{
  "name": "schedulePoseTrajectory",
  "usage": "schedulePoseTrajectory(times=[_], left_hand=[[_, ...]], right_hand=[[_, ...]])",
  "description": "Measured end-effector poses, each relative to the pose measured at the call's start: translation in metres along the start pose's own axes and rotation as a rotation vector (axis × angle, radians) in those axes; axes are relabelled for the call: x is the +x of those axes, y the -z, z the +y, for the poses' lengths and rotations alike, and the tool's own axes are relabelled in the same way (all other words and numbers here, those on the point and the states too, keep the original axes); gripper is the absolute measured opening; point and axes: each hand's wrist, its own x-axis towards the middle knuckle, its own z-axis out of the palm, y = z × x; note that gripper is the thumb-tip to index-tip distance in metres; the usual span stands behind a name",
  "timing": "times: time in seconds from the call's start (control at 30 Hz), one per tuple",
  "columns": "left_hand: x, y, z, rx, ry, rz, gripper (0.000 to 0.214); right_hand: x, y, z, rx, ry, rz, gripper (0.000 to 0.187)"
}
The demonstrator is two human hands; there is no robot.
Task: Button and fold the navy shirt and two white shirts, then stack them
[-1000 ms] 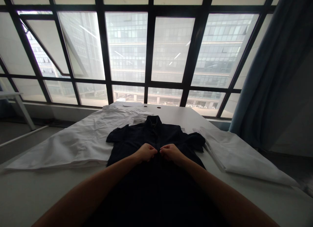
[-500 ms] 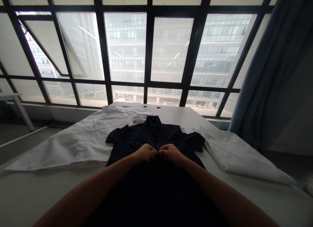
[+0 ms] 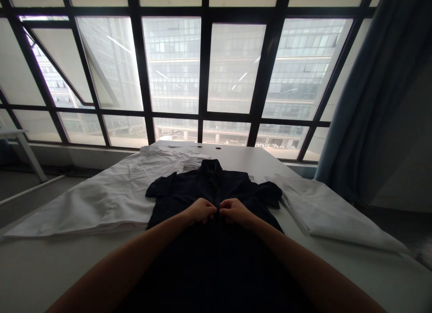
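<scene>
A dark navy short-sleeved shirt (image 3: 236,182) lies front up on the white table, its collar pointing toward the window. My left hand (image 3: 201,210) pinches the shirt's front edge from the left. Opposite it, my right hand (image 3: 233,211) pinches the same front strip from the right, with a narrow gap between the fingertips. Both hands sit at mid-chest of the shirt. Any button between the fingers is too dark and small to make out. The lower part of the shirt blends into deep shadow between my forearms.
White garments (image 3: 111,194) are spread on the table (image 3: 249,158) at the left, reaching under the dark shirt's side. A folded white cloth (image 3: 337,214) lies at the right. Behind stand large windows, with a blue curtain (image 3: 357,101) at the right.
Both hands stay at the same spot on the shirt front. My right fingers shift very slightly; the view drifts a little.
</scene>
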Motion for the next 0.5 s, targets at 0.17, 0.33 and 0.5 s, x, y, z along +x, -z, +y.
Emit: schedulePoseTrajectory(times=[0.17,0.33,0.5], left_hand=[[-0.0015,0.0003,0.0014,-0.009,0.006,-0.003,0.021],[-0.0030,0.0004,0.0032,-0.023,0.009,-0.005,0.021],[-0.0077,-0.0001,0.0078,-0.053,0.039,0.013,0.025]], right_hand=[[-0.0005,0.0004,-0.0014,0.049,-0.019,-0.013,0.006],[0.0000,-0.0020,0.0005,0.009,0.002,0.001,0.005],[0.0028,-0.0078,0.0066,-0.106,0.062,0.071,0.003]])
